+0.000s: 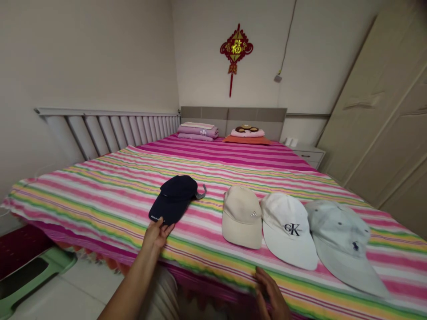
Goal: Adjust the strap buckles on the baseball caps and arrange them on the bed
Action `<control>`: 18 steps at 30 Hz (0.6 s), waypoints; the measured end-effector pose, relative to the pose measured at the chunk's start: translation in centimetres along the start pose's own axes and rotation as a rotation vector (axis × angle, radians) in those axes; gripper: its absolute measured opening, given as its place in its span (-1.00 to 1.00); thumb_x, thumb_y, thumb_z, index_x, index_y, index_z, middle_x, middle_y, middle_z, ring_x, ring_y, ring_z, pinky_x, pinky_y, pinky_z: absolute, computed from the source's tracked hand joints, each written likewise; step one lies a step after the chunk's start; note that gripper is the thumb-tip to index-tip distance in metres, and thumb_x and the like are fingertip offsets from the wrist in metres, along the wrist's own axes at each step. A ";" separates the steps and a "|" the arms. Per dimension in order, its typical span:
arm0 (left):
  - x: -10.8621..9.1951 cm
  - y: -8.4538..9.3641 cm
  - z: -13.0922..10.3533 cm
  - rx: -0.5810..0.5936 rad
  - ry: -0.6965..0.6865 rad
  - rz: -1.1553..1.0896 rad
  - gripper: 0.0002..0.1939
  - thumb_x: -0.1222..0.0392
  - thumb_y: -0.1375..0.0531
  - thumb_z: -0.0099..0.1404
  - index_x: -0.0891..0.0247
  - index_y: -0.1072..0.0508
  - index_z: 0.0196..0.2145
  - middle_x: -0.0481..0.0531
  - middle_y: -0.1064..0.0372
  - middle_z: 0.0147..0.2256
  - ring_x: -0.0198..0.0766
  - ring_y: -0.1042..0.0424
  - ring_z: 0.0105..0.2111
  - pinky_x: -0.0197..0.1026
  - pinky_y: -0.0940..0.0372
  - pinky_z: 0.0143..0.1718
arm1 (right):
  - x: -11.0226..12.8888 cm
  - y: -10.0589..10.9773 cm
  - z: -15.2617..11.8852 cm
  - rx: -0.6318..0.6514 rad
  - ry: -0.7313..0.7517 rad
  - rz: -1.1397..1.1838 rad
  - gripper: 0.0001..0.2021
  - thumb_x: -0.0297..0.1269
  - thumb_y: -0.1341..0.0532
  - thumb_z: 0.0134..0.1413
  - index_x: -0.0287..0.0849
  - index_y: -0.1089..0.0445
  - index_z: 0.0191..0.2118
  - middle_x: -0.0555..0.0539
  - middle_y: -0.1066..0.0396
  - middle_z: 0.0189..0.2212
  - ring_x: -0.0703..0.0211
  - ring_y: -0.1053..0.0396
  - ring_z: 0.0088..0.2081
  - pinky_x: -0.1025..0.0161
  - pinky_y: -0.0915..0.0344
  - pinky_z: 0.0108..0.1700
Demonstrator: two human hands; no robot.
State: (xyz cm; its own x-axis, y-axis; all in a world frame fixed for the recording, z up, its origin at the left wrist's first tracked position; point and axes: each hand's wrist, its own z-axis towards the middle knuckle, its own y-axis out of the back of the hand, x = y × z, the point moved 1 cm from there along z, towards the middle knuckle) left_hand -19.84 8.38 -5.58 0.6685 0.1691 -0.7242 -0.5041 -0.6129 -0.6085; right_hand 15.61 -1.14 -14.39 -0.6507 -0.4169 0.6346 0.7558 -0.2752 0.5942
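Stool [55, 262] in pale green stands at the lower left of the frame, beside a striped bed [83, 195]. Left of centre, the left hand [158, 232] has its grip clamped on the front of a navy cap's brim, thumb on top; the fingers beneath are hard to make out. That navy cap [176, 195] sits on the bed, its grey strap [201, 194] sticking out rightward. The step in hand seems to be handling it by the brim; any further shift would call for a light, steady pinch and the crown kept upright. Right of centre lies a beige cap [242, 218]; below and right of it, the right hand [271, 295] hovers, grip apart and holding nothing. Next come a white cap [288, 235] and, rightmost, a pale grey-green cap [343, 249], brims facing the lower edge.
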 end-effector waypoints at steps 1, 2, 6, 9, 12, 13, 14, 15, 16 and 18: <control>-0.4 0.0 0.0 0.016 -0.028 -0.013 -0.80 0.48 -0.05 0.16 0.22 -0.34 -0.37 -0.09 -0.39 -0.47 -0.35 -0.42 -0.50 0.00 -0.38 -0.30 | -0.1 0.0 -0.1 0.005 0.008 -0.014 -0.70 -0.27 -0.04 0.08 -0.17 -0.29 -0.06 -0.21 -0.33 -0.05 -0.01 -0.31 -0.04 0.08 -0.34 -0.09; -0.8 -0.1 0.0 0.027 -0.058 -0.026 -0.79 0.47 -0.05 0.17 0.20 -0.36 -0.36 -0.10 -0.40 -0.46 -0.35 -0.43 -0.47 0.01 -0.37 -0.27 | -0.2 0.0 -0.1 0.008 0.019 -0.027 -0.71 -0.27 -0.04 0.08 -0.17 -0.28 -0.07 -0.21 -0.33 -0.05 -0.01 -0.31 -0.04 0.08 -0.34 -0.08; -2.2 0.3 0.7 -0.015 -0.171 -0.073 -0.81 0.42 -0.05 0.18 0.16 -0.36 -0.38 -0.13 -0.40 -0.43 -0.38 -0.43 -0.42 -0.05 -0.35 -0.21 | -0.5 -0.2 -0.2 -0.001 0.055 -0.078 -0.72 -0.29 -0.04 0.09 -0.19 -0.28 -0.08 -0.22 -0.33 -0.06 0.00 -0.31 -0.04 0.07 -0.34 -0.08; -2.6 1.5 1.5 -0.153 -0.169 -0.060 -0.83 0.45 -0.05 0.18 0.25 -0.31 -0.49 -0.14 -0.34 -0.54 -0.43 -0.39 -0.54 -0.18 -0.38 -0.33 | -0.5 -0.2 -0.1 -0.001 0.074 -0.100 -0.72 -0.29 -0.05 0.07 -0.19 -0.30 -0.09 -0.22 -0.35 -0.07 -0.02 -0.33 -0.06 0.08 -0.36 -0.10; -2.4 2.8 2.0 -0.299 -0.118 -0.017 -0.80 0.51 -0.09 0.13 0.30 -0.24 -0.57 -0.17 -0.23 -0.66 -0.49 -0.29 -0.69 -0.35 -0.34 -0.53 | -0.2 0.0 0.1 -0.006 0.072 -0.095 -0.73 -0.29 -0.06 0.07 -0.20 -0.32 -0.10 -0.23 -0.36 -0.08 -0.02 -0.33 -0.06 0.08 -0.36 -0.10; -2.4 3.0 2.1 -0.326 -0.108 -0.005 -0.80 0.51 -0.10 0.11 0.31 -0.24 -0.57 -0.17 -0.23 -0.66 -0.49 -0.27 -0.71 -0.38 -0.32 -0.58 | 0.0 0.0 0.1 -0.010 0.071 -0.091 -0.73 -0.30 -0.06 0.07 -0.20 -0.33 -0.11 -0.23 -0.36 -0.08 -0.02 -0.33 -0.06 0.08 -0.35 -0.10; -2.5 3.2 2.0 -0.344 -0.106 0.006 -0.81 0.50 -0.12 0.10 0.31 -0.24 -0.57 -0.17 -0.23 -0.67 -0.48 -0.27 -0.72 -0.40 -0.30 -0.62 | 0.2 0.1 0.2 -0.013 0.072 -0.086 -0.74 -0.30 -0.07 0.06 -0.20 -0.33 -0.12 -0.23 -0.37 -0.09 -0.02 -0.34 -0.06 0.08 -0.35 -0.10; -2.6 3.2 1.9 -0.356 -0.112 0.013 -0.82 0.49 -0.14 0.09 0.31 -0.24 -0.56 -0.17 -0.23 -0.67 -0.48 -0.26 -0.72 -0.42 -0.28 -0.65 | 0.4 0.2 0.2 -0.020 0.077 -0.080 -0.74 -0.30 -0.07 0.06 -0.20 -0.34 -0.12 -0.23 -0.37 -0.10 -0.03 -0.34 -0.07 0.08 -0.36 -0.10; -2.7 3.1 1.8 -0.365 -0.124 0.018 -0.82 0.47 -0.15 0.09 0.31 -0.24 -0.56 -0.17 -0.23 -0.68 -0.48 -0.26 -0.73 -0.44 -0.25 -0.69 | 0.6 0.3 0.3 -0.024 0.081 -0.074 -0.74 -0.30 -0.07 0.06 -0.20 -0.34 -0.13 -0.23 -0.37 -0.10 -0.03 -0.34 -0.07 0.08 -0.36 -0.11; -3.3 2.6 1.5 -0.371 -0.162 0.017 -0.82 0.45 -0.16 0.09 0.32 -0.23 -0.57 -0.18 -0.20 -0.70 -0.51 -0.23 -0.75 -0.49 -0.18 -0.74 | 0.8 0.4 0.4 -0.025 0.080 -0.061 -0.74 -0.31 -0.07 0.06 -0.20 -0.35 -0.13 -0.23 -0.38 -0.10 -0.02 -0.35 -0.07 0.08 -0.36 -0.12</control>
State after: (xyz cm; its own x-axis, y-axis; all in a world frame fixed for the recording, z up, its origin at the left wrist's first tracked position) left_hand -24.16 7.39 -5.31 0.5515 0.2578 -0.7933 -0.2629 -0.8488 -0.4586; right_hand 15.33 -1.25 -13.47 -0.6882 -0.4662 0.5559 0.7174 -0.3229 0.6173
